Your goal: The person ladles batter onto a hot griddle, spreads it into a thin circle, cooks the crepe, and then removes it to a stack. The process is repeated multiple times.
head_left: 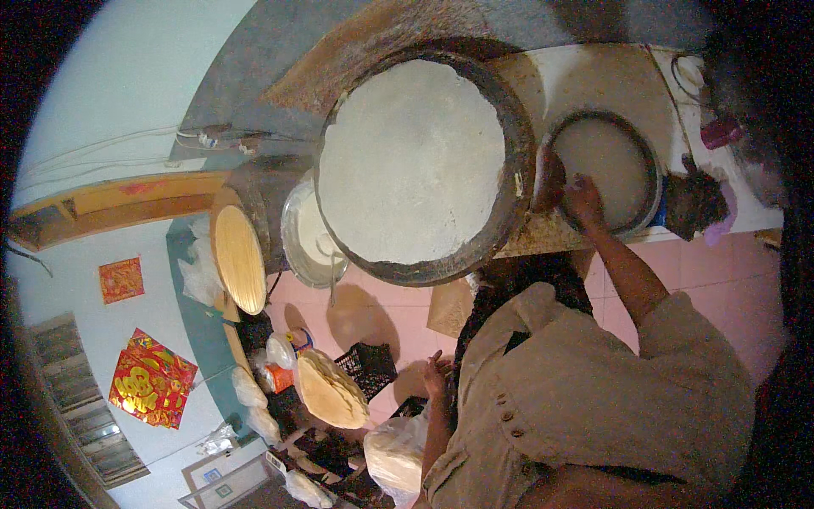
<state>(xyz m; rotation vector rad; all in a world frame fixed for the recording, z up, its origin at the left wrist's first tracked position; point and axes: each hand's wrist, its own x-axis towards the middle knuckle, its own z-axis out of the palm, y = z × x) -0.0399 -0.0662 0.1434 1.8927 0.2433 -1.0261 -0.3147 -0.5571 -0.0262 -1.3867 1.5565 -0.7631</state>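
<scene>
My left hand [436, 372] hangs low beside the front of my shirt, fingers apart and holding nothing. My right hand [585, 200] is over the near left edge of a round basin [656, 168] of cloudy, pale liquid; its grip is unclear. Close to its fingertips is a dark brown, rounded object [549, 181] that I cannot identify. Left of it, a thin, pale sheet of batter or dough [413, 162] covers most of a large round griddle [523, 159] with a dark rim. A clear bowl of pale batter [311, 229] with a ladle stands left of the griddle.
A round, ribbed tray [240, 259] stands at the left. Lower down are a stack of thin, round flatbreads [332, 389], a black plastic crate [367, 369] and plastic-wrapped bundles [395, 458]. A dark cloth-like bundle [696, 200] lies right of the basin. Cables run along the left wall.
</scene>
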